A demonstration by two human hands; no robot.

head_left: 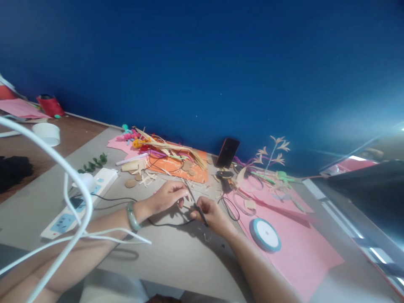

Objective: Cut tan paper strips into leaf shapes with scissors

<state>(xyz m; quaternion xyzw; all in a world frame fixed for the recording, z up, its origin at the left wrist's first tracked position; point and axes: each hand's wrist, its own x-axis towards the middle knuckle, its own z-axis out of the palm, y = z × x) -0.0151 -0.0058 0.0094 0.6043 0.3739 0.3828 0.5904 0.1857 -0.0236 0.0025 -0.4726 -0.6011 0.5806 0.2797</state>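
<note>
My left hand [168, 197], with a green bangle [133, 216] on its wrist, is closed in a pinch above the grey table. A small pale straw-like strip [187, 206] runs from its fingertips toward my right hand. My right hand [211, 213] is wrapped round a slim dark tool [200, 213], whose tip points up and away past the left fingers. Blur hides the tool's exact kind. Scraps of pale strips [148, 179] and round brown discs [130, 183] lie just beyond my left hand.
Orange sheet [198, 172], colourful pipe cleaners [134, 135] and a leaning phone [227, 152] stand toward the blue wall. A ribbon spool [265, 234] lies on pink paper [303, 256] at right, near a straw flower [274, 152]. Left are a power strip [104, 181] and looping white cable [85, 185].
</note>
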